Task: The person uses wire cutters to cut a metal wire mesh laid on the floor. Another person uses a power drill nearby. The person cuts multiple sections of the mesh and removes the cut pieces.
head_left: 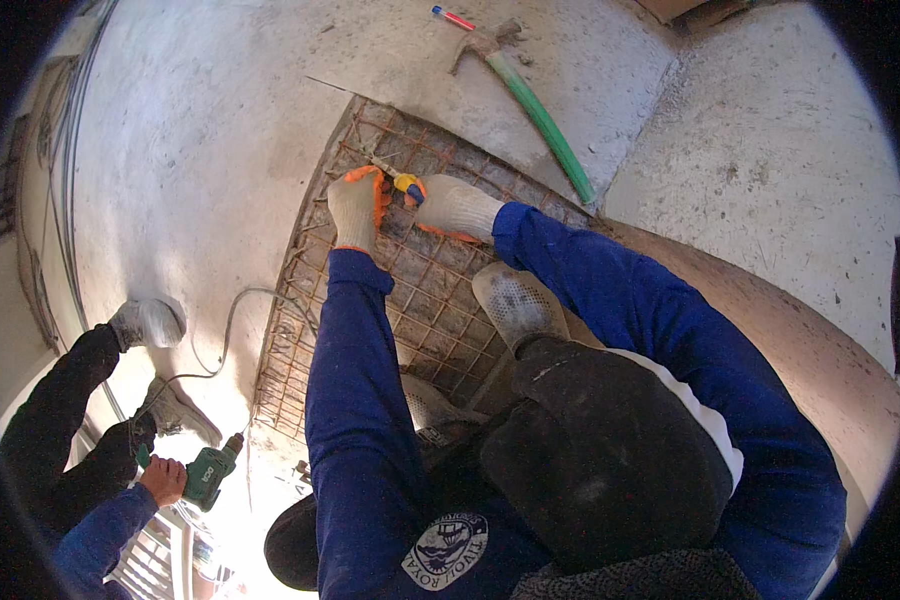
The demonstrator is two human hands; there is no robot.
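Observation:
A rusty steel mesh [425, 270] lies in a rectangular recess in the concrete floor. Over its far end, both my hands work close together in pale knit gloves with orange palms. My right hand [458, 208] is closed round the yellow-and-blue handle [408, 186] of a small hand tool; its exact kind is unclear. My left hand [355, 208] is just left of that handle, its fingers curled in by the mesh bars. Whatever the left fingers pinch is too small to make out.
A claw hammer [542, 118] with a green handle lies beyond the recess, beside a red-and-blue marker [454, 18]. At lower left another person's bare hand [164, 482] holds a green power drill [208, 474]. A grey cable [228, 335] loops over the floor to the mesh. My shoe [518, 303] rests on the mesh.

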